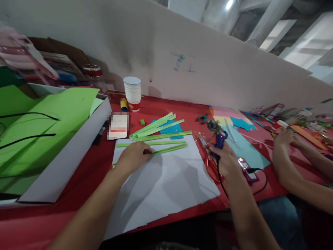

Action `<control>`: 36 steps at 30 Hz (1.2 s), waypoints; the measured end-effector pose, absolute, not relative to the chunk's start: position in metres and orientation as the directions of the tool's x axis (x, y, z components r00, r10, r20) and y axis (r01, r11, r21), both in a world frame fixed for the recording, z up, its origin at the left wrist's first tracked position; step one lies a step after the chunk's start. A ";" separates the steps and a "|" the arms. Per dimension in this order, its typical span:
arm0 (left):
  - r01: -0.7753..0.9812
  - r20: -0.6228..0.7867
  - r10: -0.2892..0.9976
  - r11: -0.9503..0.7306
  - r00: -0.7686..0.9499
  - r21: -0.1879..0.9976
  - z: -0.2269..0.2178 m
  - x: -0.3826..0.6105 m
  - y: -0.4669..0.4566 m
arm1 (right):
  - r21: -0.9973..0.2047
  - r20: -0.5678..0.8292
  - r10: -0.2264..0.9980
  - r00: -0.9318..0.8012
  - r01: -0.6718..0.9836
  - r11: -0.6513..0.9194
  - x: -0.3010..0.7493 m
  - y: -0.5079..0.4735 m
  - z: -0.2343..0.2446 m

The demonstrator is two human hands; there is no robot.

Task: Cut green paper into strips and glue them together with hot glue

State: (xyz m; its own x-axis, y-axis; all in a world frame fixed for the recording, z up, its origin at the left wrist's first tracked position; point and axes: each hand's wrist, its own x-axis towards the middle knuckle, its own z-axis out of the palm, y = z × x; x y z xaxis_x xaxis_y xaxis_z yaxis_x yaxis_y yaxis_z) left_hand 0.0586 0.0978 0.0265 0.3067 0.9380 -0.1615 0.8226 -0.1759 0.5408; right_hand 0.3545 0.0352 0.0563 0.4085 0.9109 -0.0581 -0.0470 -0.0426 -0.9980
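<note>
Left hand [134, 156]: rests over the left part of the white sheet, its fingers closed on the left end of the nearest green strip [170, 149].
Right hand [227, 158]: clamped round the handle of the glue gun [220, 139], just beyond the sheet's right edge.
Glue gun: blue, showing a small red light; a grey clump [214, 126] sits at its far end, too blurred for me to make out, and a black cord [219, 177] drops from the handle towards the near edge.
Other strips [158, 126]: one lies just beyond the held strip, roughly in line with it; the rest fan out farther off, some over the blue paper [177, 132].
White sheet [179, 184]: flat on the red surface [166, 104], between the box and the right hand.
Box [80, 149]: at the left, with green sheets [65, 114] in it.
Cups [132, 91]: stacked upright at the far side, a yellow tube [124, 103] just to their left.
Pliers [202, 119]: far right of the strips, near the clump.
Purple device [248, 171]: right of the right hand, a black plug at it.
Co-worker: bare forearms [288, 170] reach in from the right.
</note>
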 end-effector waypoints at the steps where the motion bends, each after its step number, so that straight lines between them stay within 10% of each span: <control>1: 0.824 -0.163 0.939 -0.173 0.303 0.540 0.027 0.059 0.098 | -0.998 -0.039 0.920 0.391 -0.058 -0.018 0.344 0.029 0.054; 6: 0.816 -0.173 0.936 -0.164 0.305 0.554 0.027 0.060 0.097 | -0.993 -0.113 0.974 0.198 -0.001 -0.115 0.302 0.007 0.035; 15: 0.803 -0.160 0.940 -0.159 0.301 0.574 0.023 0.061 0.096 | -0.714 0.026 0.997 0.076 0.700 -0.035 0.273 -0.006 0.026; 36: 0.808 -0.146 0.935 -0.193 0.323 0.557 0.020 0.059 0.097 | -0.458 -0.042 0.991 0.125 0.879 -0.131 0.270 0.010 0.042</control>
